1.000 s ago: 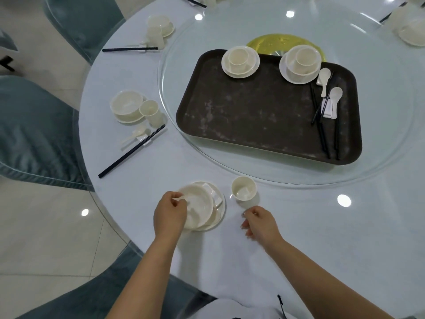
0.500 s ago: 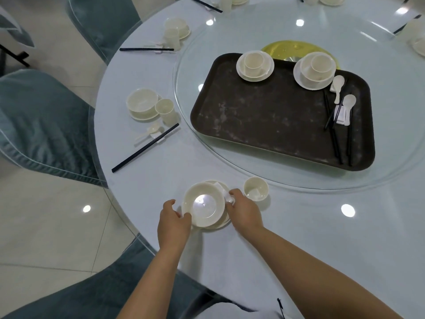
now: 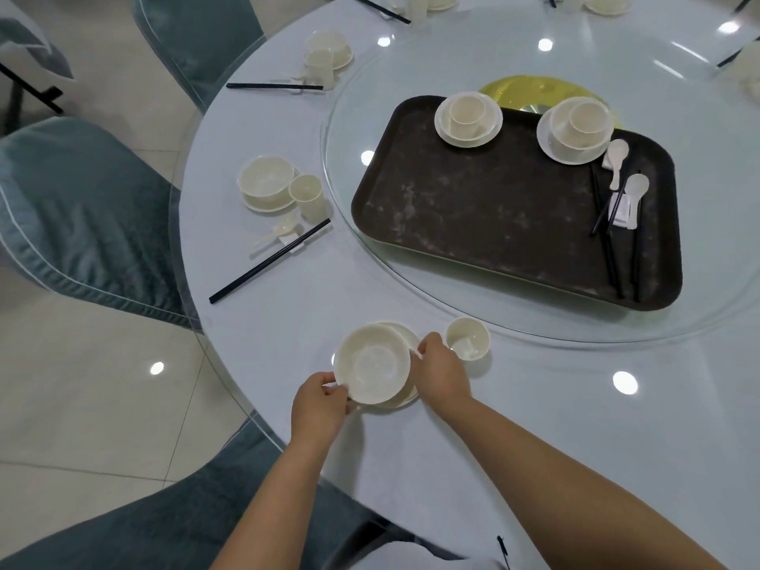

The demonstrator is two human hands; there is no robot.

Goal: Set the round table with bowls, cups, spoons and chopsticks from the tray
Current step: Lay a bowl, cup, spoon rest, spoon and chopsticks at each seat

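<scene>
My left hand (image 3: 318,401) pinches the near rim of the white bowl (image 3: 372,368), which sits over its saucer (image 3: 405,399) at the table's near edge, while my right hand (image 3: 442,374) curls its fingers at the bowl's far right rim; what they pinch I cannot tell. A cup (image 3: 469,338) stands just beside it. Farther off, the dark tray (image 3: 493,216) on the glass turntable (image 3: 514,322) holds two stacked bowl sets, spoons and chopsticks.

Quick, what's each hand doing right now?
Left hand: grips the bowl rim.
Right hand: holds something white beside the bowl; cannot tell what.
</scene>
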